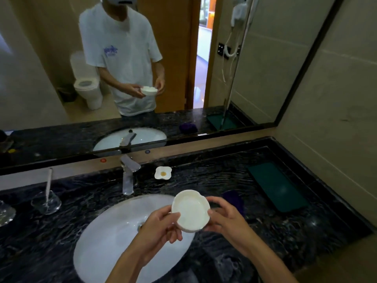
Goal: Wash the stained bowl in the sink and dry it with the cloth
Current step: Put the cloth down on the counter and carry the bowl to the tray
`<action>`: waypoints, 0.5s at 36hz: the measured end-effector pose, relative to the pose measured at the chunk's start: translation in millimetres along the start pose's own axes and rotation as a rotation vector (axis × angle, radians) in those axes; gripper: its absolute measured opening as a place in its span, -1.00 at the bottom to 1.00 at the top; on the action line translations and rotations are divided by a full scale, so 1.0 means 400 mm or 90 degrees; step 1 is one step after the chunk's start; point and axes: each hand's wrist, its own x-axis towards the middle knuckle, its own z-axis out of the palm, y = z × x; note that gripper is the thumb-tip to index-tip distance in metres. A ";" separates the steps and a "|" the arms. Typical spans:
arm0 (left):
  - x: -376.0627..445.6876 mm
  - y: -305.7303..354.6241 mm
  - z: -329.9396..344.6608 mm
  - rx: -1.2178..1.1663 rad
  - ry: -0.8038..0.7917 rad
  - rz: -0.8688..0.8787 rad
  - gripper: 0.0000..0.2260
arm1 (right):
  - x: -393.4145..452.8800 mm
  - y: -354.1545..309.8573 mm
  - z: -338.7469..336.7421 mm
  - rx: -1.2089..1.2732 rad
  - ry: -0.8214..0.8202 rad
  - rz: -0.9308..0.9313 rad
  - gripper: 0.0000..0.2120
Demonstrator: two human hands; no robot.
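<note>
I hold a small white bowl (190,210) with a wavy rim above the right edge of the white oval sink (114,233). My left hand (161,226) grips its left side and my right hand (226,216) grips its right side. The bowl's inside looks plain white from here. A dark purple cloth (234,199) lies on the counter just behind my right hand, partly hidden by it. The chrome faucet (128,176) stands behind the sink with no water running.
A flower-shaped white dish (162,173) with a yellow spot sits right of the faucet. A glass (46,202) with a toothbrush stands at the left. A dark green tray (277,186) lies at the right on the black marble counter (204,176). A mirror covers the wall behind.
</note>
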 end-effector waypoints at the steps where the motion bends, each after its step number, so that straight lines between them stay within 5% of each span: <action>1: 0.009 0.001 0.011 0.005 -0.019 -0.004 -0.76 | -0.011 0.001 -0.009 0.004 0.027 -0.005 -0.72; 9: 0.090 0.011 0.143 0.007 -0.148 -0.016 -0.62 | -0.104 -0.017 -0.117 -0.021 0.197 -0.056 -0.76; 18: 0.222 -0.005 0.303 0.037 -0.218 -0.034 -0.69 | -0.117 -0.067 -0.283 -0.074 0.277 -0.077 -0.75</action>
